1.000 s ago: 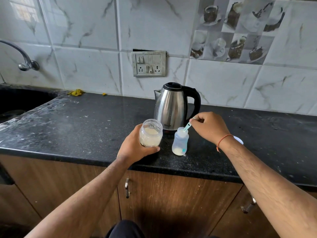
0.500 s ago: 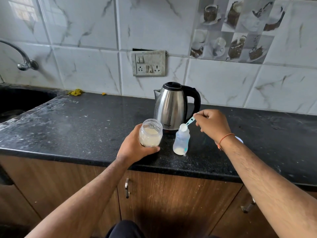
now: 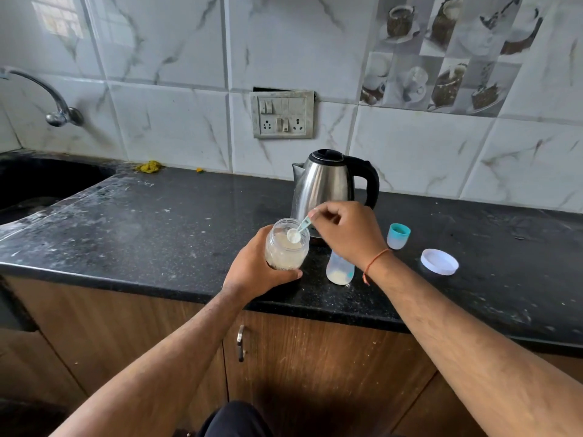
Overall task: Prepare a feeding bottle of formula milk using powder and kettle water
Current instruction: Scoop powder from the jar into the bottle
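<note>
Clear plastic jar point(image 3: 286, 247), gripped by my left hand point(image 3: 257, 270) and tilted toward my right hand point(image 3: 346, 232), whose fingers point(image 3: 318, 216) pinch the scoop point(image 3: 296, 234) over its mouth; the bottle point(image 3: 339, 270) stands alongside on the table point(image 3: 157, 222), kettle point(image 3: 328, 181) behind.

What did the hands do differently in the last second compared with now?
The right hand, pinching the small teal plastic scoop, moved left from the mouth of the clear feeding bottle to the clear powder jar; the scoop bowl now sits at the jar's opening. The left hand holds the jar as before; bottle and steel kettle stayed put.
</note>
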